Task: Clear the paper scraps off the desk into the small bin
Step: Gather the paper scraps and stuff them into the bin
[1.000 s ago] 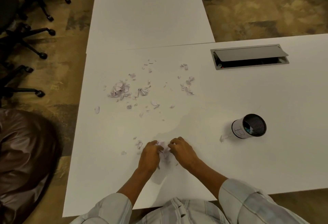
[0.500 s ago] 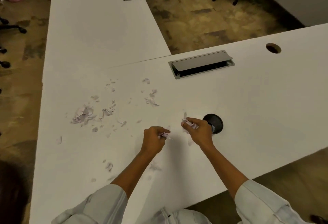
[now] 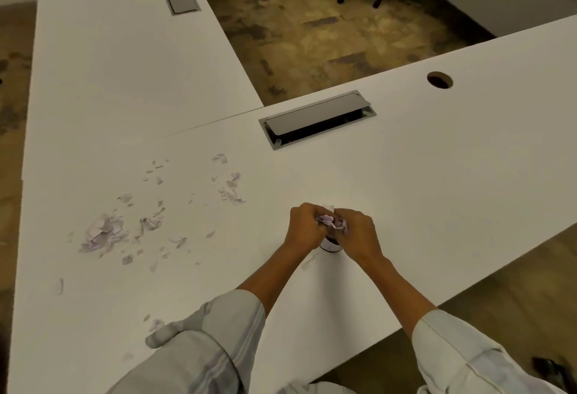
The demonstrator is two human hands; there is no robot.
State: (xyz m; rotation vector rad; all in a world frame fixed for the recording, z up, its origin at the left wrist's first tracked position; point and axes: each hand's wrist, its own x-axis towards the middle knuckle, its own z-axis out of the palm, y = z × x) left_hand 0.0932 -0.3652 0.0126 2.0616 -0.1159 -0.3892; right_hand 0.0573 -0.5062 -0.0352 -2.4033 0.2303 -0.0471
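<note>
Loose scraps (image 3: 103, 233): pale torn paper bits strewn across the left part of the white table (image 3: 437, 181); the biggest crumpled heap lies far left, with smaller flecks trailing rightward and a few more near the front edge by the left sleeve (image 3: 199, 343).
Second cluster (image 3: 231, 189): a small group of scraps farther back, between the big heap and the hands, apart from both.
Left hand (image 3: 305, 229): clenched, its grip pinching the left side of a wad of scraps (image 3: 331, 221), knuckles up.
Wad of scraps: crumpled, lilac-white, with no clear long axis; held between both hands, directly above the bin.
Small bin (image 3: 331, 245): a small cylinder standing upright on the table, long axis vertical, mouth facing up; only a dark sliver and pale lower wall show beneath the hands.
Right hand (image 3: 357, 233): clenched, its grip on the right side of the same wad, touching the left hand's fingers.
Cable hatch (image 3: 317, 119): grey flap, partly open, set in the table behind the hands.
Round hole (image 3: 439, 79): farther right, in the table top.
</note>
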